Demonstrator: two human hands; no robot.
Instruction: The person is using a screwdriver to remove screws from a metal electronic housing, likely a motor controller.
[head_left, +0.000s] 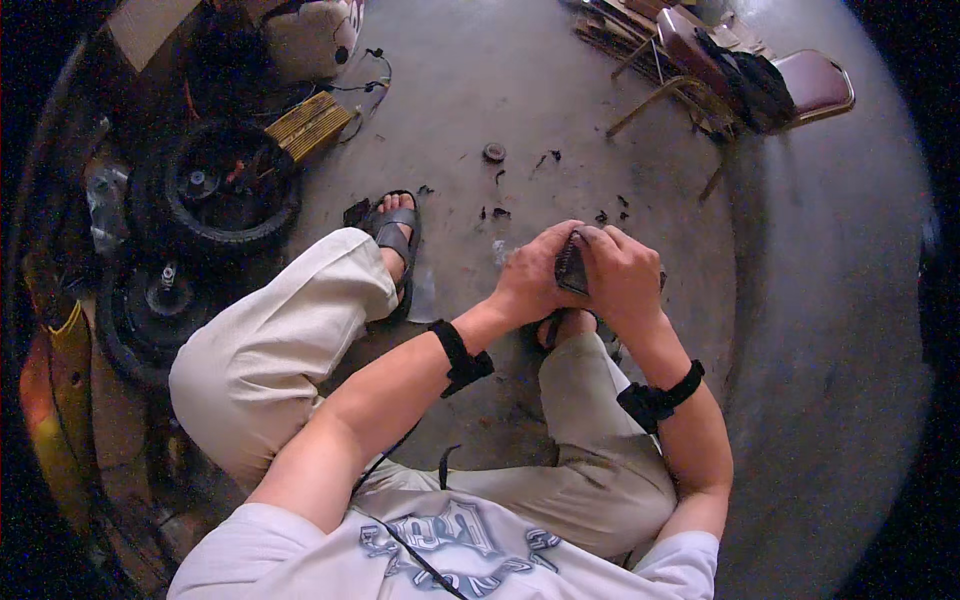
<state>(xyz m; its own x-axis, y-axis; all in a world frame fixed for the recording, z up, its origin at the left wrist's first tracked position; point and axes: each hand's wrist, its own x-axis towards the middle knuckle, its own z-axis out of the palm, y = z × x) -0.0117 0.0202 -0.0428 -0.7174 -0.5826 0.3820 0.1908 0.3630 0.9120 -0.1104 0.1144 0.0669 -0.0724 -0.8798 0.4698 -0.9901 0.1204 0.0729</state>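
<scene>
Left hand (535, 268), right hand (627, 268) are gripping small dark ridged part (572, 270), both half-curled; black bits (502, 213) are kinda littering concrete floor (430, 95).

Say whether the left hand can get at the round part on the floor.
Probably not right now: the left hand holds a dark object, though nothing visible blocks the way to the round part.

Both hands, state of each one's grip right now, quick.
Left hand: closed, holding a small dark piece from its left side.
Right hand: closed, holding the same piece from its right side.
</scene>
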